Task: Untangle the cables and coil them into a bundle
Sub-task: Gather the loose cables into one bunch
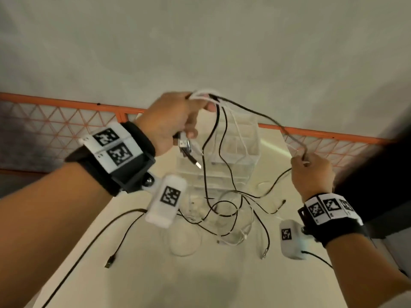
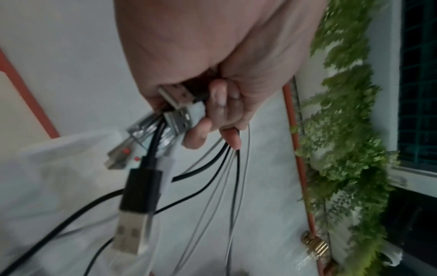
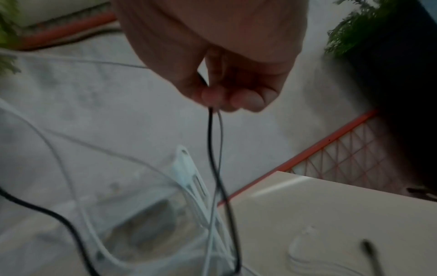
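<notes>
Left hand [image 1: 172, 121] raised, fingers curling tight round bunch of cables [image 1: 219, 138], USB plugs [image 2: 177, 104] sticking out below fist. Right hand [image 1: 312, 174] pinching black and white strands at right. Remaining cables lying tangled on table [image 1: 222, 285], near clear organizer [image 1: 235, 147].

no readable text, only coded wristband [image 1: 115, 150] markers.

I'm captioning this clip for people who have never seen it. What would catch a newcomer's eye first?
First, the two raised hands: the left hand grips a fistful of black and white cables with USB plugs sticking out of the fist, while the right hand pinches strands stretched across from it. Below them, the loose ends sprawl in a tangle on the pale table, in front of a clear plastic organiser.
</notes>
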